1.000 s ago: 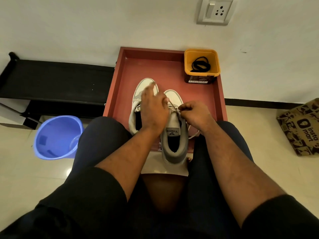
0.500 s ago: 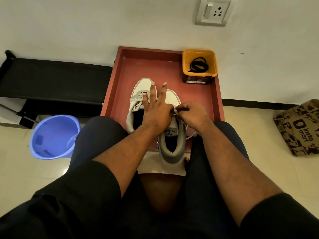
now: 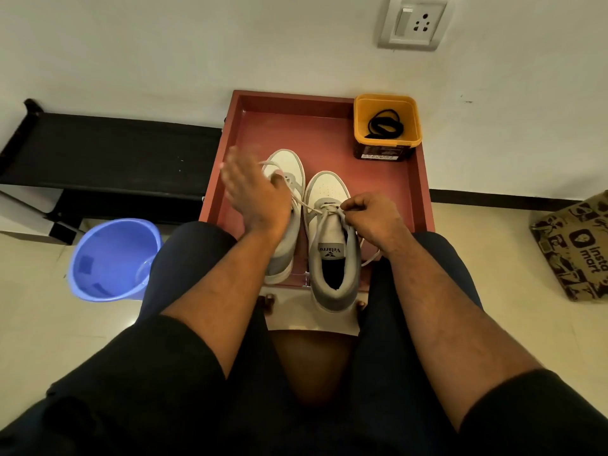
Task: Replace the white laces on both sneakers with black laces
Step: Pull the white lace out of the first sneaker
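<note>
A: While the person sits with knees apart, what lies in front of them?

B: A red tray (image 3: 329, 133) on the floor against the wall, with two grey-and-white sneakers in it, toes pointing to twelve o'clock. The right sneaker (image 3: 332, 245) stands nearer the person; the left sneaker (image 3: 289, 179) is just beside it at nine o'clock.

A: And the hands?

B: The right hand (image 3: 371, 218) is curled at the top eyelets of the right sneaker, pinching the white lace (image 3: 320, 210). The left hand (image 3: 253, 192) hovers over the left sneaker, blurred, fingers spread towards eleven o'clock; a strand of white lace runs to it, but whether it is gripping it I cannot tell.

A: Where are the black laces?

B: The black laces (image 3: 385, 125) lie coiled in a yellow tub (image 3: 388, 148) at the tray's one o'clock corner.

A: Anything else around?

B: A blue bucket (image 3: 112, 258) at eight o'clock, a black bench (image 3: 108, 153) at ten, a printed paper bag (image 3: 575, 245) at three, and a wall socket (image 3: 413, 23) at one.
</note>
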A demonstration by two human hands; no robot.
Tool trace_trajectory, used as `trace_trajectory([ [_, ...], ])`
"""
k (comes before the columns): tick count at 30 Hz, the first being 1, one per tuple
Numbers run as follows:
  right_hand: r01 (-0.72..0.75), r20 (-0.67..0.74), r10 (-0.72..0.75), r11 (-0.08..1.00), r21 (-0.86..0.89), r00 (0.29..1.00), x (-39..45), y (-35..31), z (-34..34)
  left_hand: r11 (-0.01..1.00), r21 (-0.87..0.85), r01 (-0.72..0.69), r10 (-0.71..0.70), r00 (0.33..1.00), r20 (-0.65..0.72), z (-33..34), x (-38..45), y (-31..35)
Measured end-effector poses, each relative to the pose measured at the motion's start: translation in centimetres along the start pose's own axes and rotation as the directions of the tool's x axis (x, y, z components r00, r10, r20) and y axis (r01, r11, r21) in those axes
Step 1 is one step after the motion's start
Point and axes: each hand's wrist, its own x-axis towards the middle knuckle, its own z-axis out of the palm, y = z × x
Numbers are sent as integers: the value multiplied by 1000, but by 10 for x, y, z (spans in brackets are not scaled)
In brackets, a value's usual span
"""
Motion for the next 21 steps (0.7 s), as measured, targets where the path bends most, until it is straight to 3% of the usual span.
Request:
trace_trajectory([
  [2,12,1,-12,1000,-13,1000,-1,0,0,978,102,-184,167,973,161,6,-17,6],
  [4,27,-2,-28,999,-25,1000,-2,0,0,922,111,-372,322,893,314,12,-29,12],
  [6,44,-3,-44,998,-36,999,-3,0,-1,881,135,-454,341,806,484,21,-38,11],
  [8,57,-12,-58,996,-65,998,-4,1,-1,871,190,-454,270,764,586,28,-39,5],
  [12,72,-52,-81,985,-157,995,0,4,-2,894,232,-384,214,819,532,20,-33,-8],
  [16,26,-95,-41,988,-152,995,5,4,-6,948,229,-221,89,875,476,9,-25,-15],
  [21,21,-115,-40,985,-169,993,10,7,-9,933,242,-265,125,873,472,8,-27,-18],
])
